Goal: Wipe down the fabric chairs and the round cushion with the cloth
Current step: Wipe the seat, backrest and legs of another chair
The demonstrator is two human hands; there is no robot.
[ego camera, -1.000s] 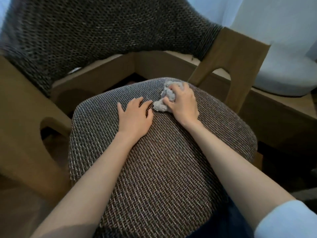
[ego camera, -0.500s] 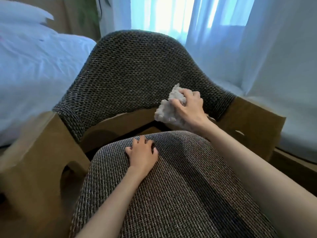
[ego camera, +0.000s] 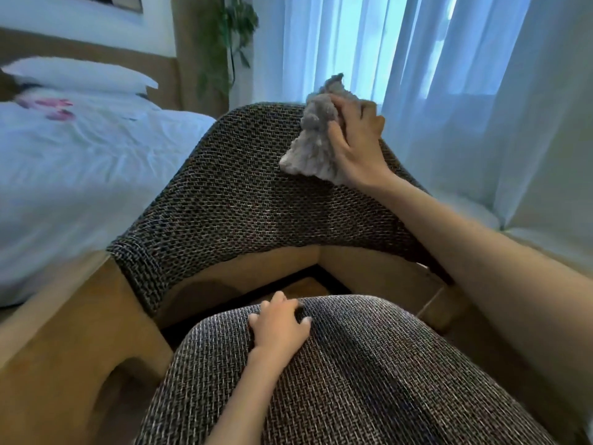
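A white bed (ego camera: 80, 162) fills the left side of the view, its sheet creased, with a few pink marks near the head end that are too blurred to identify. Pale sheer curtains (ego camera: 465, 107) hang across the right side and the top, lit from behind. Between the two stands a fabric chair, seen from the front and above. Its curved backrest (ego camera: 244, 207), covered in a dark, coarse weave, rises in the middle of the view. Its rounded seat cushion (ego camera: 369, 380), in a lighter grey weave, takes up the lower centre. A light wooden frame (ego camera: 54, 342) carries both, with an arched opening at lower left and a gap between seat and back. A white pillow (ego camera: 80, 75) lies at the head of the bed, and a leafy green plant (ego camera: 224, 36) stands behind the chair, beside the curtains. The right hand (ego camera: 356, 139) reaches to the top right edge of the backrest, its fingers curled round a crumpled pale grey cloth (ego camera: 313, 149) that it presses against the weave. One bunched end of the cloth sticks up above the rim and the rest hangs down the front face. The left hand (ego camera: 279, 326) rests palm down on the rear edge of the seat cushion, holding nothing, fingers loosely spread and slightly bent.
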